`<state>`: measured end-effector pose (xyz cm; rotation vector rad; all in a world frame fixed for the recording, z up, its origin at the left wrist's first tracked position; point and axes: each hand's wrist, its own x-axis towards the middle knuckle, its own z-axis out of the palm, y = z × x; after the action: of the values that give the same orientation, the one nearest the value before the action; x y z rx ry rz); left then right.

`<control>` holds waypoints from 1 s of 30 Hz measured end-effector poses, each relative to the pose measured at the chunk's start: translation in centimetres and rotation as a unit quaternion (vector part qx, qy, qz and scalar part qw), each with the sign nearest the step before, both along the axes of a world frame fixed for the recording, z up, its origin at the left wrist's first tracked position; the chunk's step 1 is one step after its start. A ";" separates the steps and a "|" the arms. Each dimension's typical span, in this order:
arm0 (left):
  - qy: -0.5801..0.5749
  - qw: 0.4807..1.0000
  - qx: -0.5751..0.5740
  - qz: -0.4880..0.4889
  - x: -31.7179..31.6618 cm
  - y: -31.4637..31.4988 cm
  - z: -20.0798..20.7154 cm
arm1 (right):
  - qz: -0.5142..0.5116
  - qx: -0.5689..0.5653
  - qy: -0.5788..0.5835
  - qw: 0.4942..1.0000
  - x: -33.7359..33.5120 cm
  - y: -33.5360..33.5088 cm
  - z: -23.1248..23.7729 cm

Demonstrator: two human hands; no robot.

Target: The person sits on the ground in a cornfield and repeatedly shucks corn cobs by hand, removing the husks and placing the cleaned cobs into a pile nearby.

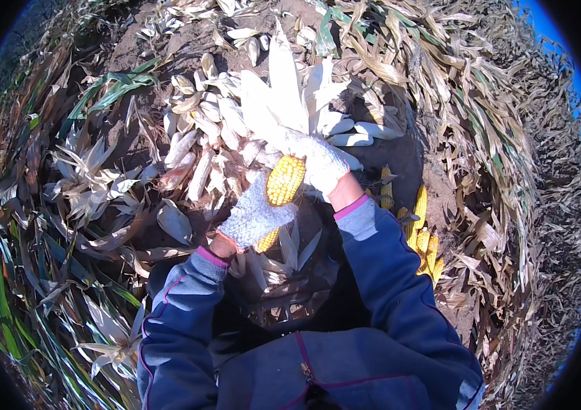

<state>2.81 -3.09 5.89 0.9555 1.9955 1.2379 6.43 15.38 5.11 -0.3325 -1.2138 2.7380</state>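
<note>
Both hands [283, 188] around corn cob [285, 180]

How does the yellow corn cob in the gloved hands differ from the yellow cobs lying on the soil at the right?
The held yellow corn cob is gripped by the left hand and right hand, off the ground; the heap of yellow cobs lies on bare soil. The held cob still has pale husk leaves attached; the heap's look fully husked. Both show bright yellow kernels.
</note>
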 end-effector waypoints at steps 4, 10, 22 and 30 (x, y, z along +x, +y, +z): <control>0.040 0.999 0.004 -0.025 0.0 -0.3 -0.2 | 0.017 -0.001 0.032 0.999 0.6 2.1 -1.4; -0.054 0.990 0.131 -0.020 0.0 0.2 -2.4 | -0.054 -0.031 0.055 0.997 0.2 0.0 0.8; -0.389 0.901 0.193 -0.011 1.6 0.4 -1.4 | -0.175 -0.115 0.087 0.974 0.5 -1.7 2.8; -0.488 0.808 0.286 0.165 7.2 2.3 -4.5 | -0.092 -0.262 0.160 0.947 -0.5 -0.8 0.9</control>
<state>9.96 -0.76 1.36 0.0620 0.9657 2.0382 5.97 14.59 6.00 -0.0358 -0.3467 2.7587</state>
